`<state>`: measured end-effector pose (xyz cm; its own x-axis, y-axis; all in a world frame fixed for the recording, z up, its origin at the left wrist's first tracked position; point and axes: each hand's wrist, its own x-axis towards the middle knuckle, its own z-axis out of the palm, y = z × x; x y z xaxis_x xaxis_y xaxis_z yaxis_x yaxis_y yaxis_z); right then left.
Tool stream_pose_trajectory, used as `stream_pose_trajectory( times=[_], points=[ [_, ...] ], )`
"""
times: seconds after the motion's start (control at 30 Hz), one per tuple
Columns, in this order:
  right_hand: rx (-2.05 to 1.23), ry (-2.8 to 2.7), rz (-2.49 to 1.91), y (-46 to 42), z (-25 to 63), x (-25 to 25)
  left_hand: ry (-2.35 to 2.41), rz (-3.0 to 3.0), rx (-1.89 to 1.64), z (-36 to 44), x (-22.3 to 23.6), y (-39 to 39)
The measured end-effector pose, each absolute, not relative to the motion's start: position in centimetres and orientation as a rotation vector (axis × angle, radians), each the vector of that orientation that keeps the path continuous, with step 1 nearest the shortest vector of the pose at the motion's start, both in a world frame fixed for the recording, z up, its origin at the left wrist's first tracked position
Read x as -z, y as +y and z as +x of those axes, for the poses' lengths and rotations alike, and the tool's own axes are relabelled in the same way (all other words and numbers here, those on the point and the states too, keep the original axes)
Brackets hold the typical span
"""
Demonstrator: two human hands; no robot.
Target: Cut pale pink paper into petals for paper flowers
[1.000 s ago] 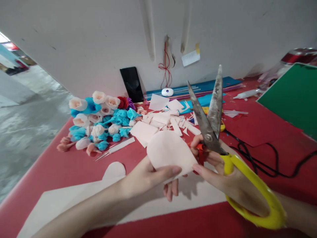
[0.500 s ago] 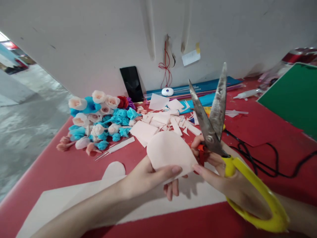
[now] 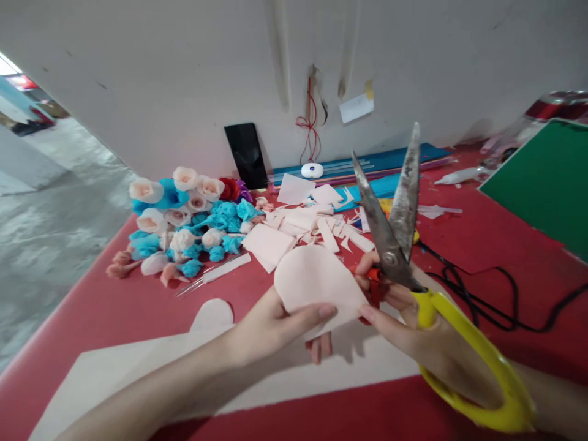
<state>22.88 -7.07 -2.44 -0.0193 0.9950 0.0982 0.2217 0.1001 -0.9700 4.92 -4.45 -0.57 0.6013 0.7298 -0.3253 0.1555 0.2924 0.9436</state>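
Left hand (image 3: pixel 261 327) is pinching the rounded paper (image 3: pixel 316 278) above the bench (image 3: pixel 138 315), flowers (image 3: pixel 184 226) sitting at its 10 o'clock. Right hand's (image 3: pixel 404 331) grip is nipping the 4 o'clock corner while carrying spread scissors (image 3: pixel 390 257). I'd be pinching lightly, tbh, and angling those blades away from the edge.

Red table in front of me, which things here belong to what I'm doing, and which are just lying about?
Likely part of it:
rounded paper in left hand
open scissors in right hand
large pale sheet
paper scraps
artificial flowers

Probably just lying about:
black phone
black cord
green board
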Motion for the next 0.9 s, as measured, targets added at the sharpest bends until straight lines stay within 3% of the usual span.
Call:
stream_pose_trajectory(
  times=[0.4,0.6,0.7,0.9],
  points=[
    [-1.086,-1.482,-1.199,-6.4,22.8,1.3,0.925,1.262,-0.479,5.0,0.7,-4.6],
    [-1.237,-1.479,-1.421,-6.5,22.9,-0.4,1.024,1.261,-0.789,4.1,0.3,-3.7],
    [-1.152,-1.644,-1.535,-6.4,23.1,-0.4,1.03,1.263,-0.952,3.6,0.4,-3.1],
    [-1.169,-1.896,-1.553,-6.7,23.5,-0.3,0.976,1.274,-0.996,3.5,0.9,-3.2]
  ],
)
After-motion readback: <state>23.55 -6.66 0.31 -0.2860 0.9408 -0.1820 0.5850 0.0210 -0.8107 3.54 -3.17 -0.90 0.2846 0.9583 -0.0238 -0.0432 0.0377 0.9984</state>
